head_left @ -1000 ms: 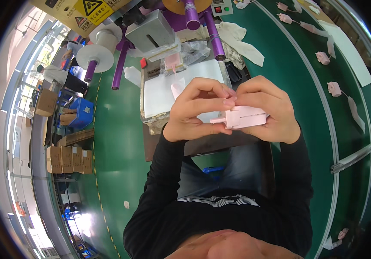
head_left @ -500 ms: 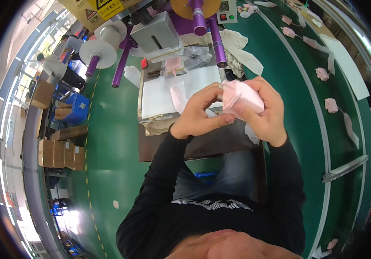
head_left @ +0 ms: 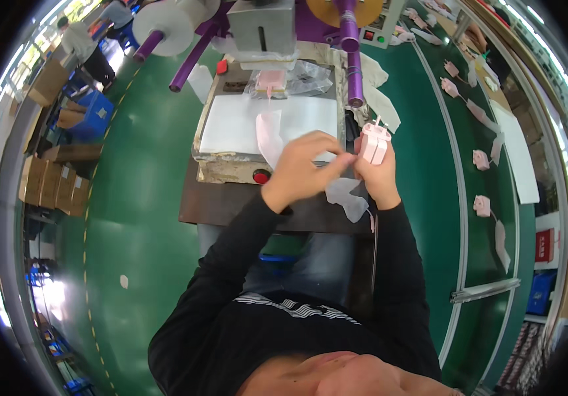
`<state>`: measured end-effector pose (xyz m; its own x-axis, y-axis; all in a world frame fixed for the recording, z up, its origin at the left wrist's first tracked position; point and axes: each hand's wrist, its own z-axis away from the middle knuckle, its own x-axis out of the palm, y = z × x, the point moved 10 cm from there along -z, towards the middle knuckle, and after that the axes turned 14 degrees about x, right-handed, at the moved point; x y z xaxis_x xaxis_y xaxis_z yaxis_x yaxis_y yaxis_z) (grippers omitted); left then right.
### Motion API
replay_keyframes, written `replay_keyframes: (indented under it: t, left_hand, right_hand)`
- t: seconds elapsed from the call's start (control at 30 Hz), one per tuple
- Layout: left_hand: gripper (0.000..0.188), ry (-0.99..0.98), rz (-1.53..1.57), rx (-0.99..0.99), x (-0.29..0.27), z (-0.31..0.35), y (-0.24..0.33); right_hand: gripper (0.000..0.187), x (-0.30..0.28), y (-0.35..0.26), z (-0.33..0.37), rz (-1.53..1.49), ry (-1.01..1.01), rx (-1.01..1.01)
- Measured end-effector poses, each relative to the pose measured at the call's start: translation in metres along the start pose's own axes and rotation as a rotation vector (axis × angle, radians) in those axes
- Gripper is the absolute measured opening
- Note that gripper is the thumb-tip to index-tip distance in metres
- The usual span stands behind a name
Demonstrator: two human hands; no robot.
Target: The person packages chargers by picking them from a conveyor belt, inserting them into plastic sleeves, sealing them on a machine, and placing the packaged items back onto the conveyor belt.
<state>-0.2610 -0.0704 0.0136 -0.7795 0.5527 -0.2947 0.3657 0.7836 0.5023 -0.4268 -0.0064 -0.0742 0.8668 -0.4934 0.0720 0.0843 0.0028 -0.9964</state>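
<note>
My right hand (head_left: 379, 183) grips a pale pink plug charger (head_left: 375, 146) with its metal prongs pointing up and away. Close by on its left, my left hand (head_left: 300, 173) has thumb and forefinger pinched together at the charger's near side; what lies between the fingertips is too small to make out. Below the hands is a translucent plastic sleeve (head_left: 348, 200) with a thin pink cable end at its right. Ahead, another pink charger (head_left: 271, 80) sits in the fixture of a press, and a pale pink sleeve (head_left: 269, 132) trails from it over a white sheet (head_left: 231, 129).
A grey press head (head_left: 262, 30) hangs above the fixture, with purple rods (head_left: 354, 79) on either side. A red button (head_left: 261, 176) is on the base's front. To the right, a green conveyor (head_left: 459, 132) carries several pink chargers with sleeves. Cartons (head_left: 53, 185) stand far left.
The pink charger has turned so its prongs now point away. Its body now rests in my right hand alone, and my left fingers have closed to a pinch beside it. The whole view has shifted.
</note>
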Motion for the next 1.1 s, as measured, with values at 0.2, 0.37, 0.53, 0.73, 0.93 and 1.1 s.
replay_keyframes:
  t: [0.2,0.37,0.53,0.73,0.93,1.1]
  left_hand:
    - [0.028,0.125,-0.668,-0.273,-0.098,0.037,-0.142]
    - [0.042,0.012,-0.977,-0.561,-0.127,0.048,-0.203]
    - [0.027,0.088,-0.533,-0.45,-0.109,0.05,-0.236]
    - [0.013,0.38,0.026,-0.264,-0.132,0.064,-0.221]
    - [0.016,0.458,0.571,-0.397,-0.119,0.071,-0.218]
    - [0.023,0.488,0.239,-0.353,-0.135,0.08,-0.215]
  right_hand:
    - [0.045,0.019,-0.01,0.003,-0.083,-0.078,0.095]
    - [0.062,0.052,-0.028,0.027,0.184,-0.174,0.117]
    - [0.067,0.077,0.008,0.017,0.214,-0.266,0.274]
    - [0.044,0.124,0.033,-0.075,-0.038,-0.286,0.385]
    - [0.068,0.135,0.008,-0.16,0.514,-0.009,-0.183]
    - [0.075,0.141,0.021,-0.181,0.592,-0.024,-0.016]
